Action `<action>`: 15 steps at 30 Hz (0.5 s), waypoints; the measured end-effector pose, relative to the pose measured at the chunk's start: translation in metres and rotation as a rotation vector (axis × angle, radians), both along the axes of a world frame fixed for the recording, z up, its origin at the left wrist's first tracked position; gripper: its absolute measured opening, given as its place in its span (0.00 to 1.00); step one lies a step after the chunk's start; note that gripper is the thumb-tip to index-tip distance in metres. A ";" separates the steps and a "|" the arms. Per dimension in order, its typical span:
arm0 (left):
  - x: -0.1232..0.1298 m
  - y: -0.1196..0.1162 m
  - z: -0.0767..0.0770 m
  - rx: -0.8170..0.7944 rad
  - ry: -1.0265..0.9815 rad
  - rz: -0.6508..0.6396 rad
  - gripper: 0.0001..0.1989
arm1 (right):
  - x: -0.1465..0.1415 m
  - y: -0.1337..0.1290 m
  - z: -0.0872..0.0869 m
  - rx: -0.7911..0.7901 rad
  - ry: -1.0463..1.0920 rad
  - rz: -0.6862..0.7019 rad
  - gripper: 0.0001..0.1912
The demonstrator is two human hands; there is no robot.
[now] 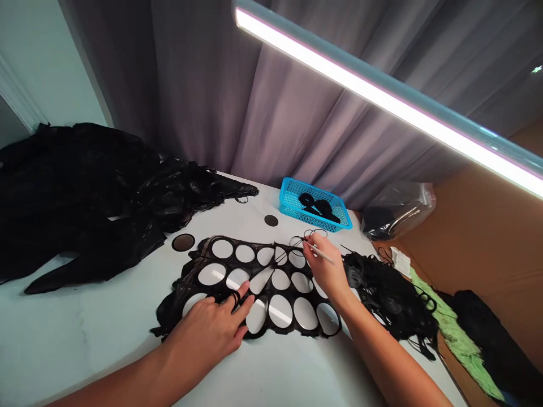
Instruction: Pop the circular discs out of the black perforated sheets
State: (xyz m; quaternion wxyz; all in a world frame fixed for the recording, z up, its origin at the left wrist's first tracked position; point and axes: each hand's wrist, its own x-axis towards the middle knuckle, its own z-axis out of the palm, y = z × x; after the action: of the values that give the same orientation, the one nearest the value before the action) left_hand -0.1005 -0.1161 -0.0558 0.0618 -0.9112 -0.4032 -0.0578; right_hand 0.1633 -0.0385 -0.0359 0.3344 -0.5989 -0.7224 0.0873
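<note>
A black piece of fabric (274, 291) with rows of large round white shapes lies in front of me. I cannot tell whether these are holes or discs. My left hand (214, 325) rests on its left half, palm down, fingers stretched out, with a thin black band or cord around one finger. Above the fabric's upper right edge, my right hand (326, 263) pinches a slim pale-handled tool (319, 252), its tip too small to make out. Thin black cord (285, 256) runs from near these fingers to the fabric's upper middle, and more cord loops behind the hand.
A blue basket (345, 219) holding black pieces stands at the back. Dark discs (184, 242) lie on the white table (106, 333). Black fabric (85, 198) is heaped left, tangled black strips (392, 288) right. A clear bag (401, 206), green cloth (456, 339) and overhead tube lamp (382, 96) are visible.
</note>
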 end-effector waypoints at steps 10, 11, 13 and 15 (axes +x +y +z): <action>-0.008 -0.039 -0.003 0.190 -0.149 -0.107 0.17 | -0.029 -0.040 0.006 -0.605 0.764 0.390 0.15; -0.008 -0.045 -0.004 0.186 -0.150 -0.100 0.17 | -0.031 -0.042 0.006 -0.675 0.780 0.444 0.14; -0.007 -0.052 -0.004 0.164 -0.144 -0.076 0.17 | -0.034 -0.047 0.006 -0.777 0.752 0.535 0.14; -0.006 -0.055 -0.003 0.145 -0.147 -0.061 0.18 | -0.038 -0.053 0.005 -0.801 0.646 0.591 0.14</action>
State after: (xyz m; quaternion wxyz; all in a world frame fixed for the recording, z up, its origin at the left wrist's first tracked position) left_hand -0.1068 -0.1714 -0.0588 0.0961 -0.9094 -0.3737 -0.1551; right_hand 0.1257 -0.0919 -0.0313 0.2469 -0.3950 -0.6309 0.6205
